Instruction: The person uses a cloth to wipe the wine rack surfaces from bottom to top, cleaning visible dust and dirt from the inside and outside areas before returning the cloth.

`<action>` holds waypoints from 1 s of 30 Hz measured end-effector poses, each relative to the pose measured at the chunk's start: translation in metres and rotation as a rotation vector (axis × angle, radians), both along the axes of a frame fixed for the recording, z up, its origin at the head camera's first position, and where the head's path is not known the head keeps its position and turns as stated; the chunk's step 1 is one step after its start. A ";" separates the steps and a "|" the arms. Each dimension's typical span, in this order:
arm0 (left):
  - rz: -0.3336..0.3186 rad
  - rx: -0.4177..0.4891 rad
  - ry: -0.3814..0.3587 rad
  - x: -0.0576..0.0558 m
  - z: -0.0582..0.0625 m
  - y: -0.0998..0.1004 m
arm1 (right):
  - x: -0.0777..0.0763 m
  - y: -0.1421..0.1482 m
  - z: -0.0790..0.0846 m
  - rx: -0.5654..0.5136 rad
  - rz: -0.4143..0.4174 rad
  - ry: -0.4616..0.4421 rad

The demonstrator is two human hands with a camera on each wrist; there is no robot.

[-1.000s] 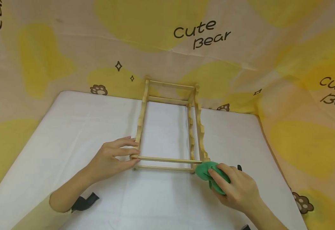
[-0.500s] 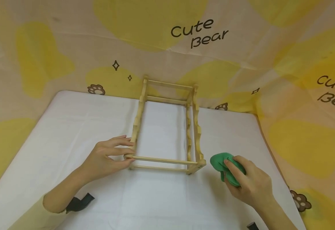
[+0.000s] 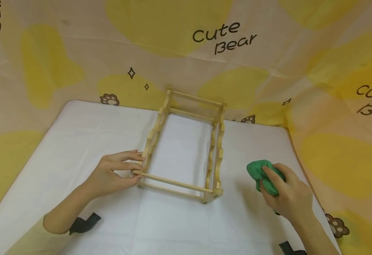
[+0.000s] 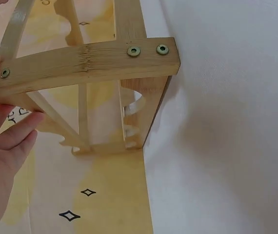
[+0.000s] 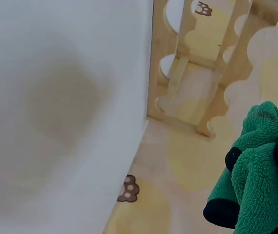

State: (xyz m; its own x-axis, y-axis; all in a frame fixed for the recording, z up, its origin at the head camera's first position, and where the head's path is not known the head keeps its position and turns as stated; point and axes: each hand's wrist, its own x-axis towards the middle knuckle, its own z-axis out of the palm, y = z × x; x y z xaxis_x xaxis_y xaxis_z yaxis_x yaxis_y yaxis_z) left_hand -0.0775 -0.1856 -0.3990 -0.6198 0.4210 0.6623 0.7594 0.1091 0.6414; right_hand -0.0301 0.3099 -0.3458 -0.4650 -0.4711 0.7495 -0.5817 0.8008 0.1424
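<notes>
A light wooden rack (image 3: 220,153) with scalloped side boards lies slightly askew on the white surface. My left hand (image 3: 109,177) pinches its near left corner between thumb and fingers. Up close, the left wrist view has the end board (image 4: 100,61) with metal bolts, and fingers (image 4: 17,131) behind it. Off to the rack's right, my right hand (image 3: 292,196) holds a bunched green cloth (image 3: 260,173), apart from the wood. Its fuzzy folds and dark patches fill the right side of the right wrist view, where most of that hand is hidden.
A white-covered table (image 3: 167,226) lies beneath the rack. Behind and to the sides hangs a yellow and cream "Cute Bear" sheet (image 3: 160,39), close to the rack's far end. Dark strap ends (image 3: 85,224) stick out near the wrists.
My right hand has drawn the cloth away from the rack's near right corner, to the right. The rack has turned, its near end swinging left along with my left hand.
</notes>
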 end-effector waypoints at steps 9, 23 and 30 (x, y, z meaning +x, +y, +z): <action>-0.104 0.069 -0.176 -0.011 0.002 0.000 | 0.000 0.019 -0.007 0.002 -0.085 -0.083; -0.260 0.154 -0.341 -0.046 0.002 0.001 | -0.001 0.032 -0.010 -0.005 -0.131 -0.069; -0.306 0.194 -0.420 -0.068 0.000 -0.001 | -0.002 0.037 -0.010 -0.015 -0.148 -0.076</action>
State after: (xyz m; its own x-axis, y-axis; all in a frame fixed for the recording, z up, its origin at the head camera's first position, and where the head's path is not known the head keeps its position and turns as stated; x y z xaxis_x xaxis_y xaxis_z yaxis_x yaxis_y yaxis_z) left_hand -0.1458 -0.1861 -0.3994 -0.7160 0.5180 0.4680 0.4125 -0.2269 0.8822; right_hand -0.0321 0.3465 -0.3554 -0.5844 -0.3823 0.7158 -0.4655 0.8804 0.0901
